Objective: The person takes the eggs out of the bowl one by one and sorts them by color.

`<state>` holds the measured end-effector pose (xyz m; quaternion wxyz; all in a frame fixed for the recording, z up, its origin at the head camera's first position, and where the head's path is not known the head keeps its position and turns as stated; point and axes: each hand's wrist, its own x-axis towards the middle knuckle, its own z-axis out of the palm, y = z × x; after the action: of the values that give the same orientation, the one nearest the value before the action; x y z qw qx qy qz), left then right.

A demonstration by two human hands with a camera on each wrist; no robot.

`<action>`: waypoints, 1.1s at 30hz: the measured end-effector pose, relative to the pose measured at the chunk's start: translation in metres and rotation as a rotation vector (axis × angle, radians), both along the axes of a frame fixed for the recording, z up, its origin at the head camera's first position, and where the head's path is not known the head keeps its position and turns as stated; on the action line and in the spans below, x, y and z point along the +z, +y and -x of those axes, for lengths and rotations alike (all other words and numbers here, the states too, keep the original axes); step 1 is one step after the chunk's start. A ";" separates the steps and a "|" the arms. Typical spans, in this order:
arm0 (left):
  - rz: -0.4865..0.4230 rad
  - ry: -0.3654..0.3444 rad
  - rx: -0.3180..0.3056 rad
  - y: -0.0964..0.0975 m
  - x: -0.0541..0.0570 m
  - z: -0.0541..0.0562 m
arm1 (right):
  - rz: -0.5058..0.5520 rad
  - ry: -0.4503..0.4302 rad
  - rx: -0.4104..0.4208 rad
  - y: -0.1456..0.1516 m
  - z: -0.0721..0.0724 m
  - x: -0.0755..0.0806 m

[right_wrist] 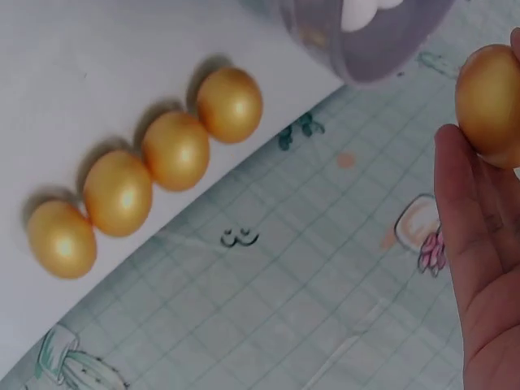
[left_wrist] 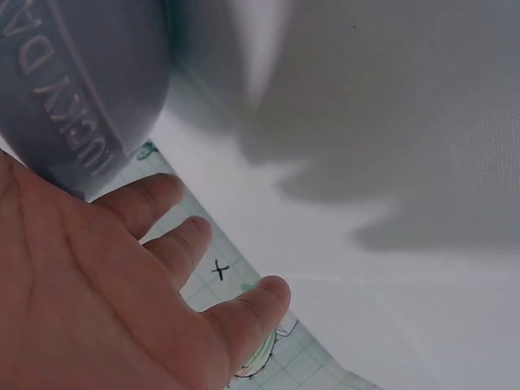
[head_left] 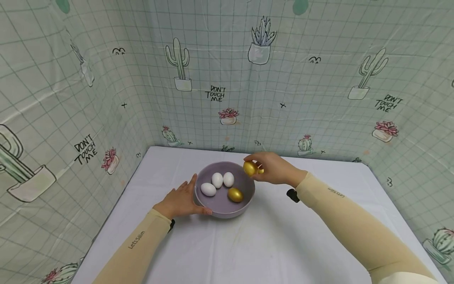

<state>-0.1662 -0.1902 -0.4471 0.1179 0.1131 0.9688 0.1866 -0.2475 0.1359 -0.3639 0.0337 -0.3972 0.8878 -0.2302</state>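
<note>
A purple-grey bowl (head_left: 224,215) stands on the white table, with raised lettering on its outside in the left wrist view. Inside lie several white eggs (head_left: 208,189) and one golden egg (head_left: 235,195). Spread around the bowl's left side, my left hand (head_left: 182,200) touches it, index finger at the left and thumb along the front rim. My right hand (head_left: 272,169) pinches another golden egg (head_left: 250,168) between thumb and fingers, above the bowl's right rim. Several golden eggs (right_wrist: 177,151) sit in a row on the table in the right wrist view; the right hand and arm mostly hide them from the head view.
The white tabletop (head_left: 244,252) spreads in front of the bowl and to both sides. Behind it and at its sides hangs a gridded cloth (head_left: 241,86) printed with cacti and lettering. A dark strap piece (head_left: 293,195) shows under the right wrist.
</note>
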 end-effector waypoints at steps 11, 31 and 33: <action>-0.040 0.010 -0.023 -0.001 -0.003 0.000 | 0.007 -0.043 -0.115 0.040 0.010 0.001; -0.067 0.014 -0.030 -0.001 -0.001 -0.001 | -0.034 -0.053 -0.268 0.104 0.026 -0.010; -0.070 0.012 -0.030 -0.001 -0.001 -0.001 | -0.041 -0.050 -0.289 0.109 0.027 -0.012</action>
<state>-0.1650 -0.1911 -0.4483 0.1106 0.1327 0.9606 0.2179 -0.2749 0.2453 -0.3758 0.0304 -0.2586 0.9391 -0.2241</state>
